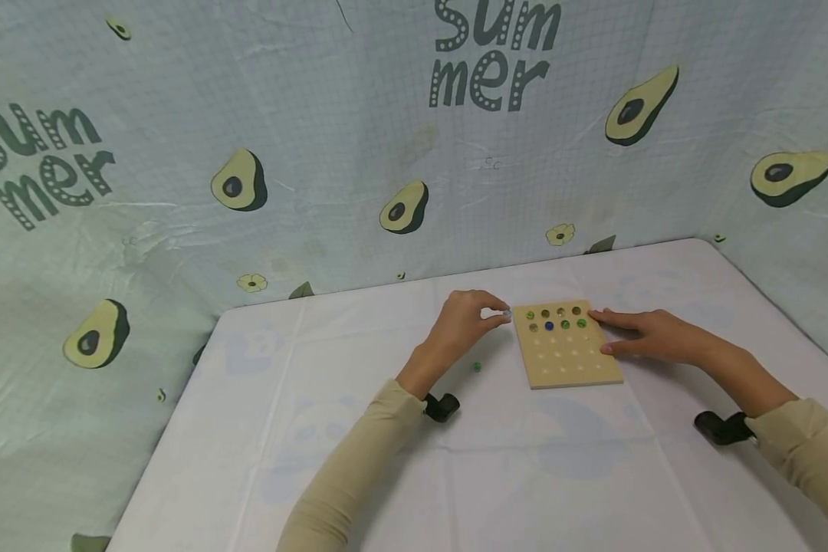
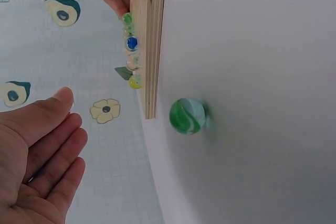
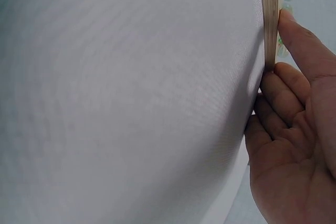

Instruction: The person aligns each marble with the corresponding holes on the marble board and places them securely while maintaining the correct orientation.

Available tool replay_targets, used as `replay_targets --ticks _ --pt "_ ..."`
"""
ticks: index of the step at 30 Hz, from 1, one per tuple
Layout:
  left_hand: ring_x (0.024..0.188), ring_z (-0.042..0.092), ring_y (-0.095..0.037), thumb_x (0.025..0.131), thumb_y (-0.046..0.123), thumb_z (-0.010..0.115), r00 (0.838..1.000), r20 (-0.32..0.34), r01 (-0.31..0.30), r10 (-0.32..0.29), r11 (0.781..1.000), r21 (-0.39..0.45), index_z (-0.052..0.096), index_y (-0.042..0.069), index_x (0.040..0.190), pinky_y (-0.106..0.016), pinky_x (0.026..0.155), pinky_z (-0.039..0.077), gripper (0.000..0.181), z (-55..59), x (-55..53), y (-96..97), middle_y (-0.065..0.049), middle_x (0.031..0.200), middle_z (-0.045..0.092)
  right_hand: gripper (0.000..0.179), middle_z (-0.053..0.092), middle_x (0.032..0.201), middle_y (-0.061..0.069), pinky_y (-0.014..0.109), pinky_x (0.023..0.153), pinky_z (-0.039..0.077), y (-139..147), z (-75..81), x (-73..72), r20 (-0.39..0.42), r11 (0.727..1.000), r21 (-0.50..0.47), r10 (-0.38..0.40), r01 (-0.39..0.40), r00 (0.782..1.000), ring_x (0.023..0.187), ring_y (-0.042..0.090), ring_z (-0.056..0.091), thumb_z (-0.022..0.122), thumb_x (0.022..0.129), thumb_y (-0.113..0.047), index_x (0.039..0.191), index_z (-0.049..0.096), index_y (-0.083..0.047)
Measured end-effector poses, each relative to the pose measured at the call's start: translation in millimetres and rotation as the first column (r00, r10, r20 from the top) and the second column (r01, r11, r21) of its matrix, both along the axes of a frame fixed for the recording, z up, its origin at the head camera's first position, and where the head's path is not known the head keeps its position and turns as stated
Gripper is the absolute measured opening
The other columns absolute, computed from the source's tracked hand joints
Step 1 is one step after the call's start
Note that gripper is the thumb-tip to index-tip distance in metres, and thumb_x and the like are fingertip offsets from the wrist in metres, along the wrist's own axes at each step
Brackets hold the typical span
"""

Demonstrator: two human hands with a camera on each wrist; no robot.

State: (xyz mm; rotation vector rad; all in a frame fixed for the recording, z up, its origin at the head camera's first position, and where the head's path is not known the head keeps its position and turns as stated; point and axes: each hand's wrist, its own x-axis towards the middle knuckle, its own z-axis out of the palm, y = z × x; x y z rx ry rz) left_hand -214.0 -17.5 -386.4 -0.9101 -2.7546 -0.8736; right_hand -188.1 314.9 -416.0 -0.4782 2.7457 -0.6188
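Note:
A square wooden board point(image 1: 573, 360) with rows of round hollows lies on the table. Several glass marbles fill its two far rows, among them a blue marble point(image 1: 549, 326) and a green-swirled one point(image 1: 582, 323). My left hand point(image 1: 464, 322) is raised just off the board's far left corner, pinching a small clear marble point(image 1: 507, 313) between thumb and forefinger. On the board's right edge rests my right hand point(image 1: 652, 335); in the right wrist view its thumb point(image 3: 302, 43) lies over the top and the other fingers touch the side.
A loose green-swirled marble point(image 2: 187, 116) lies on the white-covered table point(image 1: 359, 360), left of the board and under my left forearm. Behind the table hangs a pale cloth point(image 1: 317, 153) printed with avocados. Black wrist cameras point(image 1: 443, 407) sit below both wrists.

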Motion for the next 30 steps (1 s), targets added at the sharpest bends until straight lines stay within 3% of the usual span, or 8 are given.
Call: replay_targets --ticks 30 --pt "0.108 0.070 -0.012 0.091 0.022 0.078 1.000 -0.024 0.010 -0.011 1.000 -0.029 0.080 0.012 0.110 -0.019 0.093 0.052 0.022 -3.9 -0.1 9.4 0.000 0.111 0.077 0.089 0.033 0.156 0.030 0.073 0.106 0.031 -0.7 -0.9 -0.9 0.021 1.000 0.010 -0.016 0.016 1.000 0.140 0.058 0.030 0.067 0.090 -0.063 0.156 0.039 -0.011"
